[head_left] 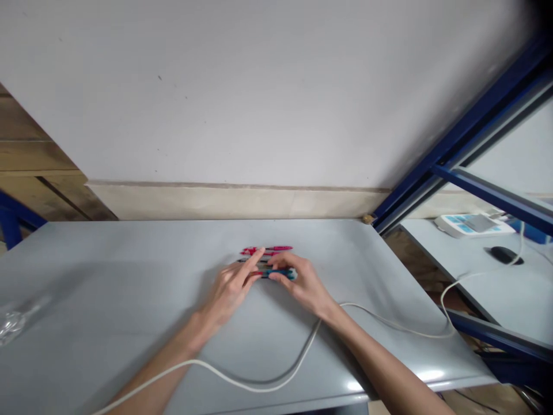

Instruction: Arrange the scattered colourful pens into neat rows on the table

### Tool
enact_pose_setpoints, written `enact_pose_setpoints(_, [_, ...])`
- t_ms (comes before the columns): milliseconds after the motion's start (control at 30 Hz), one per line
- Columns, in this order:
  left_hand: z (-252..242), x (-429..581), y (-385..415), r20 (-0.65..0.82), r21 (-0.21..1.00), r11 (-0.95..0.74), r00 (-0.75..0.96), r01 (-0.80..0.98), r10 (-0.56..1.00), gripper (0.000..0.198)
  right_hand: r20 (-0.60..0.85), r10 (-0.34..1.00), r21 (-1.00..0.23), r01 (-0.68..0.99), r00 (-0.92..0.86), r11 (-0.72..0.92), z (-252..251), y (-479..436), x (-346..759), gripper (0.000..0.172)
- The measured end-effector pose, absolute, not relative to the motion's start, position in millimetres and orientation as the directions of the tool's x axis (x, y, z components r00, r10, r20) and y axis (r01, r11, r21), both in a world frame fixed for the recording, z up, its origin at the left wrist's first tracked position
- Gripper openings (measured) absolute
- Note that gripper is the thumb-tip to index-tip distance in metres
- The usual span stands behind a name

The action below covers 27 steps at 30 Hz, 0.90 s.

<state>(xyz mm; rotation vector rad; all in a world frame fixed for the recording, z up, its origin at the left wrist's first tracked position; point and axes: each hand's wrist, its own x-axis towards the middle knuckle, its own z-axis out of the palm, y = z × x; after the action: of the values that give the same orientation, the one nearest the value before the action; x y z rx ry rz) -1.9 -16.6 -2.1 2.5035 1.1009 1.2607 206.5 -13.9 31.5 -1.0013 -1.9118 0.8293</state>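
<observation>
Red pens point(266, 250) lie side by side on a grey table point(108, 259); right hand point(302, 282) pinches a blue pen point(280, 274); left hand point(228, 291) rests open beside them.

From where I stand, the one camera sits on the person's head, facing forward and down. It looks closely over the left hand point(228, 294) and right hand point(302, 282), onto the grey bench point(108, 259) and the white wall point(216, 98) behind.

Plastic pens point(266, 250) glossy, red and teal barrels; surface point(86, 259) smooth grey, semi-gloss, with glare near the front edge. Cable point(259, 387) has a smooth white sheath. Frame point(488, 138) is blue-painted metal; wall point(216, 98) matt white.
</observation>
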Motion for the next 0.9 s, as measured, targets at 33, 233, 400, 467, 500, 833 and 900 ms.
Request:
enact_pose_setpoints(33, [-2,-1,-17,0.639,0.423,-0.721,0.384,0.549,0.666,0.063,0.35,0.865,-0.824,0.322,-0.361,0.467,32,-14,206,0.016])
enact_pose_setpoints(233, [-2,6,-20,0.628,0.425,-0.75,0.432,0.507,0.648,0.055,0.257,0.926,-0.843,0.404,-0.277,0.355,23,-17,202,0.021])
enact_pose_setpoints(400, [-1,5,-20,0.591,0.48,-0.721,0.423,0.5,0.687,0.025,0.19,0.942,-0.863,0.41,-0.277,0.295,25,-21,201,0.03])
enact_pose_setpoints(467, [0,4,-19,0.599,0.458,-0.725,0.425,0.514,0.679,0.013,0.176,0.945,-0.896,0.354,-0.275,0.269,31,-21,203,0.03])
enact_pose_setpoints(500, [1,2,-18,0.609,0.441,-0.728,0.421,0.525,0.673,0.013,0.179,0.941,-0.904,0.329,-0.286,0.272,35,-21,204,0.028])
enact_pose_setpoints(833, [-1,0,-19,0.59,0.432,-0.731,0.448,0.528,0.672,0.015,0.167,0.91,-0.854,0.406,-0.38,0.326,33,-16,210,0.027])
enact_pose_setpoints(900, [1,0,-18,0.592,0.412,-0.731,0.45,0.543,0.669,0.01,0.167,0.902,-0.844,0.415,-0.397,0.339,33,-16,210,0.032])
